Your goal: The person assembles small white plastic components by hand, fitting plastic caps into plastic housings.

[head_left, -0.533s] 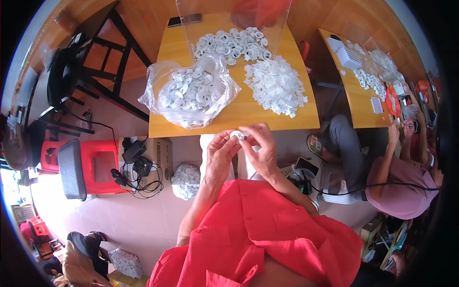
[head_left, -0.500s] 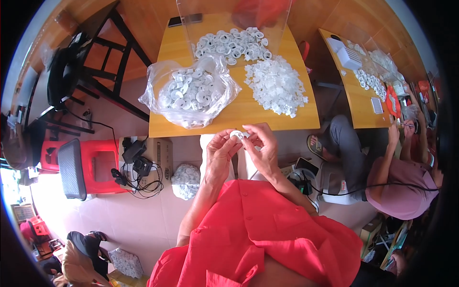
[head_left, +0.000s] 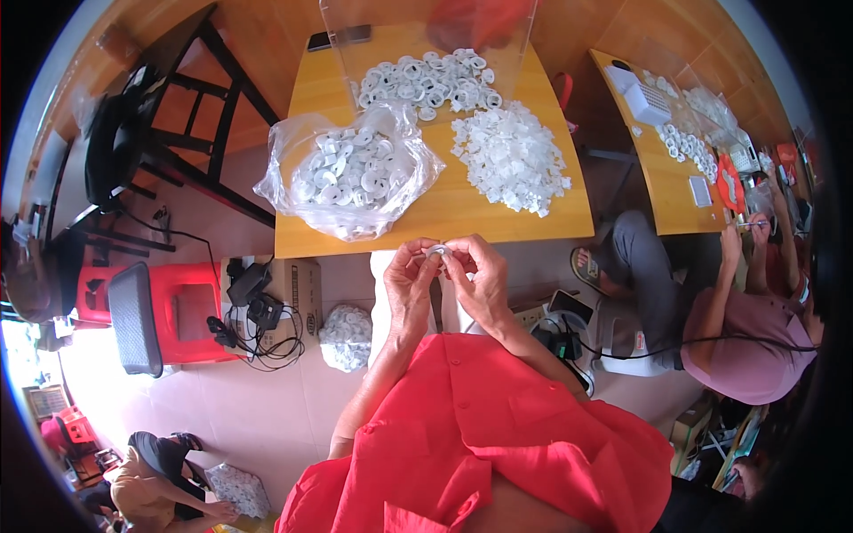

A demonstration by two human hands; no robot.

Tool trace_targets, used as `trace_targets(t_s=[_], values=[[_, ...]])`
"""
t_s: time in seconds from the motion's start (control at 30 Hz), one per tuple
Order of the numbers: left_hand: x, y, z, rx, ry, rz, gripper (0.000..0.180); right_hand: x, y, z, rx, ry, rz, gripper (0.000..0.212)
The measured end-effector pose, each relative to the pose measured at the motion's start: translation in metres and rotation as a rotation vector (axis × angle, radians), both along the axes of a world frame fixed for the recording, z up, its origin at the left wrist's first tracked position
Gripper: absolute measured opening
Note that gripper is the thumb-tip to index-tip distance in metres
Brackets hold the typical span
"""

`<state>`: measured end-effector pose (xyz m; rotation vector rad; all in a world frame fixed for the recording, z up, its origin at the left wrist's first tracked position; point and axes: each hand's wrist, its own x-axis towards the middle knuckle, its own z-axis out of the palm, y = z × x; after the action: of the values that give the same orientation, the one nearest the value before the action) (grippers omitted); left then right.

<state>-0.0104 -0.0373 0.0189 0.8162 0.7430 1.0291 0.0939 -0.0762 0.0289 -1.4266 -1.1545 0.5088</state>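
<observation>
Just in front of the table's near edge, my left hand (head_left: 411,274) and my right hand (head_left: 477,277) meet around a small round white plastic part (head_left: 438,250). Fingertips of both hands pinch it from either side, thumbs on its near face, and cover much of it. Beyond them on the wooden table (head_left: 426,222) lies an open clear plastic bag (head_left: 267,182) full of similar white round parts (head_left: 355,169). To its right spreads a heap of small translucent pieces (head_left: 511,160). A pile of white ring-like parts (head_left: 431,80) is farther back.
A clear upright panel (head_left: 333,53) and a dark phone (head_left: 342,37) are at the table's back. Left stand a red stool (head_left: 191,302) and a carton (head_left: 302,289) with black cables (head_left: 267,333). A full bag (head_left: 346,338) sits on the floor. A co-worker (head_left: 746,342) sits right.
My right hand has drawn slightly inward, its fingers closing over the round part, which now shows less and at a flatter angle. At the lower left, another person's arm reaches toward a floor bag.
</observation>
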Motion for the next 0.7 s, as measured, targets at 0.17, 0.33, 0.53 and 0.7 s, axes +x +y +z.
trace_targets(t_s=[0.17, 0.33, 0.53, 0.7], values=[[-0.001, 0.001, -0.005, 0.043, 0.034, -0.019, 0.013, 0.002, 0.002, -0.004, -0.041, 0.091, 0.033, 0.003], [0.003, 0.001, -0.001, 0.021, 0.036, -0.021, 0.014, 0.007, 0.003, -0.009, -0.064, 0.117, 0.060, 0.004], [-0.005, 0.009, -0.013, 0.250, 0.278, 0.066, 0.016, -0.004, 0.010, -0.018, 0.047, -0.140, 0.003, 0.006], [-0.023, 0.057, 0.029, 0.569, 0.709, 0.320, 0.015, 0.009, 0.008, -0.020, 0.045, 0.102, 0.007, 0.019]])
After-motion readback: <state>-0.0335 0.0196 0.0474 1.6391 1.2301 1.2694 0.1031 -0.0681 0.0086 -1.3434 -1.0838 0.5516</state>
